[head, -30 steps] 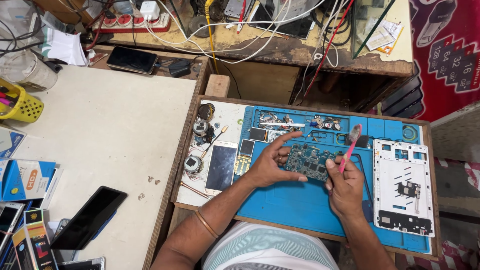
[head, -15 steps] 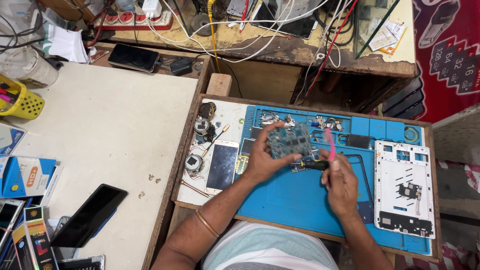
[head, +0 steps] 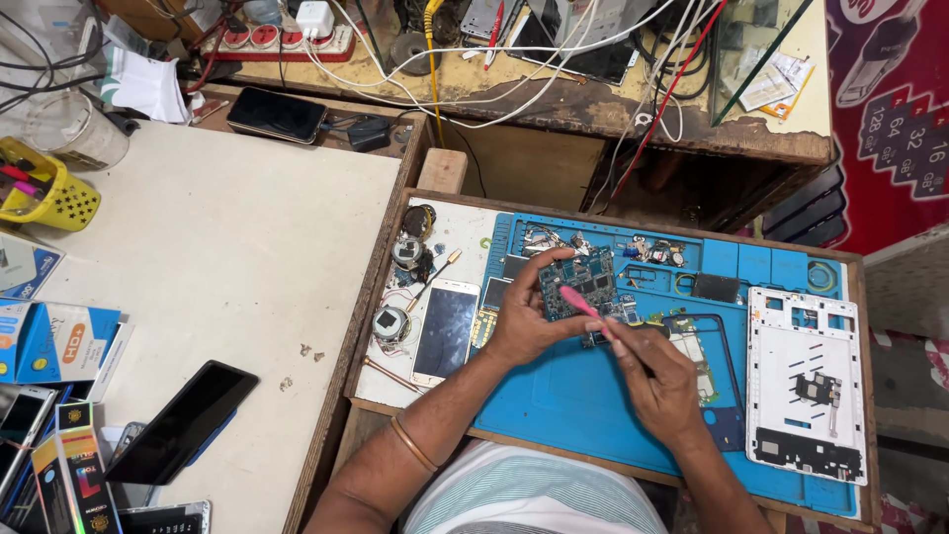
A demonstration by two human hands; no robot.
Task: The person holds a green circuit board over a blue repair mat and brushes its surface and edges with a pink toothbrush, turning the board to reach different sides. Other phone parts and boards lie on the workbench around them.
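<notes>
A dark blue-green circuit board (head: 578,282) and a pink-tipped tool (head: 576,299) sit over a bright blue mat (head: 554,396), beside a white phone frame (head: 803,381), a white-edged black-screened phone (head: 445,331), a yellow dotted basket (head: 49,198) and a striped white-and-green shirt (head: 534,494).
</notes>
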